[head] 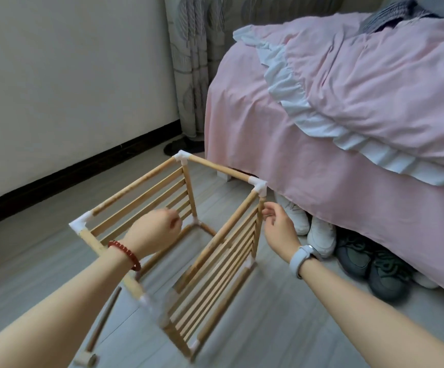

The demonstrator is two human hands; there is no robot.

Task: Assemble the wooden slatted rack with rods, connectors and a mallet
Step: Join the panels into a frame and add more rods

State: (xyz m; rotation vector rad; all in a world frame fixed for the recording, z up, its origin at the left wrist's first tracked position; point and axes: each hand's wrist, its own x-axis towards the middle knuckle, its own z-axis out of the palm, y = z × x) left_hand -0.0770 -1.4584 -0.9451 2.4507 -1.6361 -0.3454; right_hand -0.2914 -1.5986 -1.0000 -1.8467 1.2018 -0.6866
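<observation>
The wooden rack (178,235) stood on the grey floor (282,328), just beside the bed (321,144) with its pink cover. It was a box of rods joined by white connectors (182,157) at the corners, with slatted walls on two sides.

The right hand (279,226) was at the rack's far right corner post. Its fingers were curled and its fingertips (266,208) pinched the post just under the white corner piece.

The left hand (151,231) was over the middle of the rack, fingers curled in. I could not tell if it held anything.

The mallet (97,328) lay on the floor left of the rack, near its front corner. Shoes (374,269) sat under the bed, right of the rack.
</observation>
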